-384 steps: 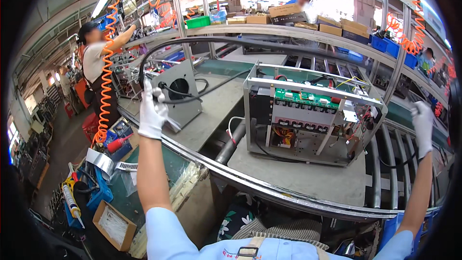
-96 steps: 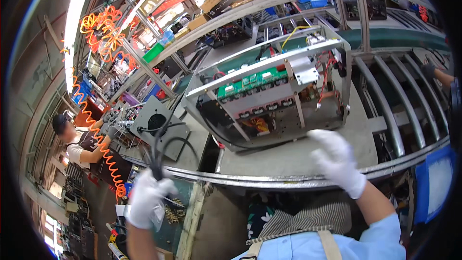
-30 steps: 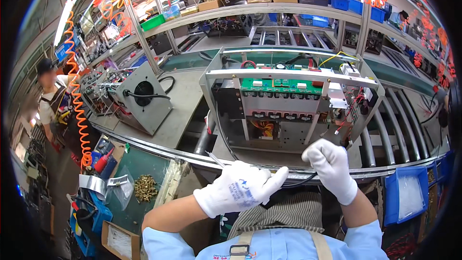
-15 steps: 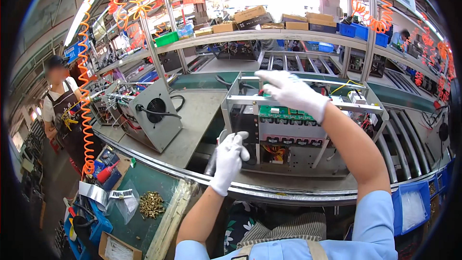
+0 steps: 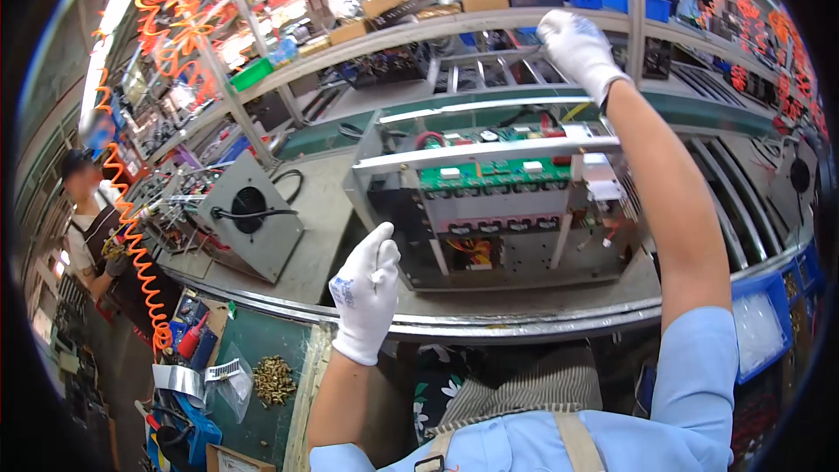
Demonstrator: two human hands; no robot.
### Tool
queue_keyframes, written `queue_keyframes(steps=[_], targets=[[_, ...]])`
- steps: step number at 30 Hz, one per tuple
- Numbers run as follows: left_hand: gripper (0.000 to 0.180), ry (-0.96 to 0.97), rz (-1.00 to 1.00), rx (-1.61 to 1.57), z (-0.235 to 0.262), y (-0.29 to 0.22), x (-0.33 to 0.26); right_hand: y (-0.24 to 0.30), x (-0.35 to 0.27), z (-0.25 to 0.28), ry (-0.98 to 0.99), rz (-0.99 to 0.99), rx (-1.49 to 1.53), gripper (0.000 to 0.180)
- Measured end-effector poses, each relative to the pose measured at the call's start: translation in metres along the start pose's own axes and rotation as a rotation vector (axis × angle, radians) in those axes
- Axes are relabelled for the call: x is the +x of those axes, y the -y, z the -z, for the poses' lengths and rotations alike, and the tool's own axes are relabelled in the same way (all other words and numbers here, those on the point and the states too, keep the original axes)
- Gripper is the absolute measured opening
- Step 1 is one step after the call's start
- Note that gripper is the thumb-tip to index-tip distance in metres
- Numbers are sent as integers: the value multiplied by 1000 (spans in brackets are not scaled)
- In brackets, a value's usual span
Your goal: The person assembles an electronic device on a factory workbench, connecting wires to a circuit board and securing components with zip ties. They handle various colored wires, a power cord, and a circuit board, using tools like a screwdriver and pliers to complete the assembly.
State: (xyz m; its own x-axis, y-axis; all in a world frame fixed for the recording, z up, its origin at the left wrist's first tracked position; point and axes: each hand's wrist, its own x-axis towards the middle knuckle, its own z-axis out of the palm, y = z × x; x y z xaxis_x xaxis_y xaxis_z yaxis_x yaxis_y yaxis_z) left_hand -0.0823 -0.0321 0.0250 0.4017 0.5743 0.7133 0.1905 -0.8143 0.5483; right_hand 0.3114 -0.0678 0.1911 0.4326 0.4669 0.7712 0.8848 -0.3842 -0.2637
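Observation:
My left hand [image 5: 365, 297], in a white glove, is raised in front of the near left corner of an open metal equipment chassis [image 5: 489, 267]. Its fingers are pressed together; whatever they may hold cannot be made out. Higher up and to the right, my gloved right hand [image 5: 577, 48] is lifted above the chassis's far side, in front of the shelf edge. Its fingers are curled in, and their inner side is hidden. Inside the chassis are a green circuit board [image 5: 489, 166], dark components below it and a metal crossbar [image 5: 472, 156] over the top.
To the left stands another chassis with a black fan [image 5: 249, 210]. Brass fittings [image 5: 273, 380] lie in a pile on a green mat, near a plastic bag [image 5: 232, 389]. A blue bin [image 5: 760, 328] is at right. A co-worker [image 5: 96, 227] stands beyond an orange coiled hose [image 5: 131, 245].
My right hand has gone up and to the right, away from the chassis top, its fingers now curled. The left hand has shifted left; the dark cylindrical object beside it no longer shows. The view has tilted.

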Motion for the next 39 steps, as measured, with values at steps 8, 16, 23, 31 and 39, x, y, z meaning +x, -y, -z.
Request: queue_keyframes(steps=[8, 16, 23, 31, 39], targets=[[34, 240, 16, 143, 17, 111, 62, -97, -107, 99, -2, 74, 75, 27], [18, 87, -217, 218, -41, -34, 20, -226, -392, 366, -119, -569, -399, 34], [24, 360, -99, -124, -64, -76, 5, -264, -543, 443, 260, -799, -730, 20], [39, 577, 15, -367, -63, -81, 4, -317, -549, 454, -504, -722, -612, 15], [28, 492, -22, -263, -44, -81, -21, -307, -444, 553, -846, -326, -935, 30]])
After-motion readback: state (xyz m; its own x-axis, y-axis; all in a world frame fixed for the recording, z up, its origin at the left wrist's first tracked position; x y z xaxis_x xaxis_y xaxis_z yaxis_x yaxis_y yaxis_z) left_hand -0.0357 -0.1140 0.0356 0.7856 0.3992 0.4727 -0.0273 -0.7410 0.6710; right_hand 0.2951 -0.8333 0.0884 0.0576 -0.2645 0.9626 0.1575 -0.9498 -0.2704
